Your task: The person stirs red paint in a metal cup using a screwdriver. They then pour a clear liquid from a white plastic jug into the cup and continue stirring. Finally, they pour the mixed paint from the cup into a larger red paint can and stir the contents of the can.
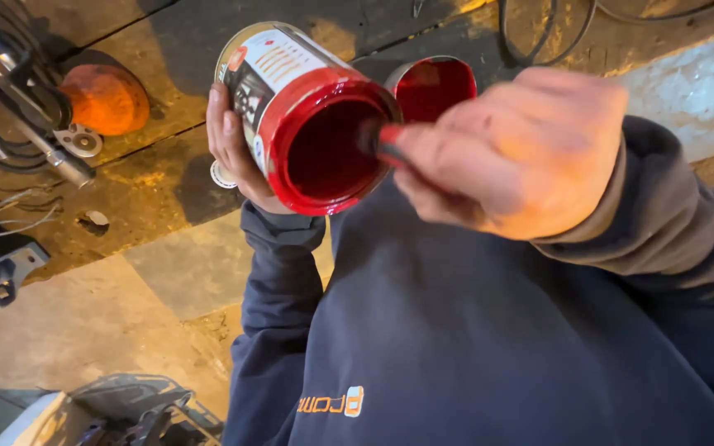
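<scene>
My left hand (231, 147) grips an open paint can (291, 91), tilted so its mouth faces me. Its inside is coated with red paint (328, 153). My right hand (512, 153) is closed around a red-handled tool (386, 142), probably a brush, whose tip reaches into the can's mouth; the tip is blurred. The can's lid (433, 84), red on its inner side, lies on the floor just behind the can. Both arms wear dark blue sleeves.
An orange rounded object (105, 99) sits at the upper left beside metal rods and cables (22, 116). A black cable (530, 37) loops at the top. Dark machine parts (138, 409) lie at the lower left on the concrete floor.
</scene>
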